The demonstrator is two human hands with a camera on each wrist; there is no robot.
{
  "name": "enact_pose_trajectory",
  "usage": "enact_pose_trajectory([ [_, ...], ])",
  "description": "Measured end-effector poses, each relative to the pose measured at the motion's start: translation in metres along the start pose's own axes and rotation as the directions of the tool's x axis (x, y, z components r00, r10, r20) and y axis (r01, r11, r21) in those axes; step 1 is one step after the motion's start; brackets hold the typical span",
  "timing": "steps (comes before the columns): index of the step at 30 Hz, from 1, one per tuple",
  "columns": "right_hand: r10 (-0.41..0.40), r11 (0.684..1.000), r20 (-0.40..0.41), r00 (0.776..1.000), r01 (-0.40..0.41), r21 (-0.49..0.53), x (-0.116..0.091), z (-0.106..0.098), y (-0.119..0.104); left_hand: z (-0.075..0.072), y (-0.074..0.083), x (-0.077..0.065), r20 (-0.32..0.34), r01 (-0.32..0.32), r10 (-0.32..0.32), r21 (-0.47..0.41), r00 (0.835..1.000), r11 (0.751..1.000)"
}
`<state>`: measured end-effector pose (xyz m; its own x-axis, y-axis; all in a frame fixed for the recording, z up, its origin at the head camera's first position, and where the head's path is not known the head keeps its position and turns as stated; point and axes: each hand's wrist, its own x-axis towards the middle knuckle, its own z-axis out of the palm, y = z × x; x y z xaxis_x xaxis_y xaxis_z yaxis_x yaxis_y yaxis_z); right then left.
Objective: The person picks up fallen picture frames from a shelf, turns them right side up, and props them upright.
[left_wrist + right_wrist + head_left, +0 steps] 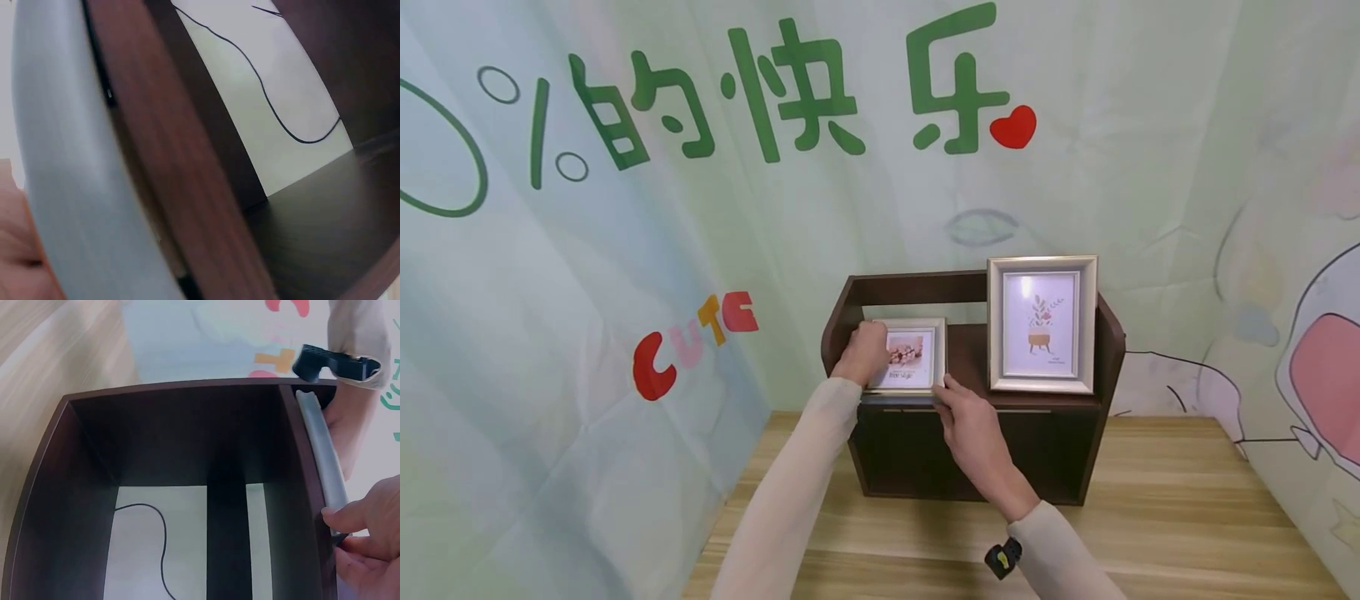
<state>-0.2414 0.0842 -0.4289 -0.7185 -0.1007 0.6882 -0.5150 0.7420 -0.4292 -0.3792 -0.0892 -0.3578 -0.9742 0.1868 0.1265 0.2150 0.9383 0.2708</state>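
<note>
A silver picture frame [942, 358] with a pink flower picture lies tilted back on the left of the dark brown shelf's upper board. My left hand [863, 350] grips its left side, the fingers curled at the edge and partly hidden. At the lower right corner, my right hand [973, 425] pinches the frame between thumb and fingers. In the right wrist view, the right hand's thumb and fingers [369, 531] close on one end of the frame's silver edge [325, 456]. The left wrist view shows that edge [81, 156] close along the board's front [169, 144].
A larger silver frame [996, 333] with a potted plant picture stands upright on the shelf's right side. Below is the shelf's open lower compartment [910, 458]. The shelf stands on a wood-grain table [1180, 500], with a printed curtain [880, 208] behind it.
</note>
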Motion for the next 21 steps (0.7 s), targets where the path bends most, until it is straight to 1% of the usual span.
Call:
enact_pose_trajectory([
  [3, -0.016, 1.0, -0.002, 1.0, 0.016, -0.004, -0.003, 0.0, 0.002, -0.002, 0.0, 0.0, 0.009, 0.037, -0.036, -0.039, 0.999, 0.999],
  [7, -0.038, 0.999, -0.009, 0.999, 0.038, -0.019, -0.007, -0.004, 0.004, -0.005, 0.002, 0.0, 0.008, 0.034, -0.033, -0.06, 0.999, 0.998],
  [10, -0.05, 0.998, -0.014, 0.999, 0.049, -0.034, -0.012, -0.008, 0.005, -0.007, 0.005, -0.002, 0.02, 0.035, -0.033, -0.088, 0.999, 0.995],
  [15, -0.069, 0.995, -0.008, 0.998, 0.068, -0.067, -0.02, -0.012, 0.006, -0.007, 0.008, -0.005, 0.053, 0.07, -0.063, -0.149, 0.997, 0.986],
  [18, -0.096, 0.993, -0.022, 0.995, 0.094, -0.077, -0.023, -0.013, 0.005, -0.009, 0.008, -0.005, 0.046, 0.073, -0.065, -0.178, 0.997, 0.981],
  [21, -0.134, 0.988, -0.048, 0.99, 0.13, -0.084, -0.025, -0.012, 0.006, -0.012, 0.009, -0.005, 0.017, 0.071, -0.069, -0.211, 0.997, 0.975],
])
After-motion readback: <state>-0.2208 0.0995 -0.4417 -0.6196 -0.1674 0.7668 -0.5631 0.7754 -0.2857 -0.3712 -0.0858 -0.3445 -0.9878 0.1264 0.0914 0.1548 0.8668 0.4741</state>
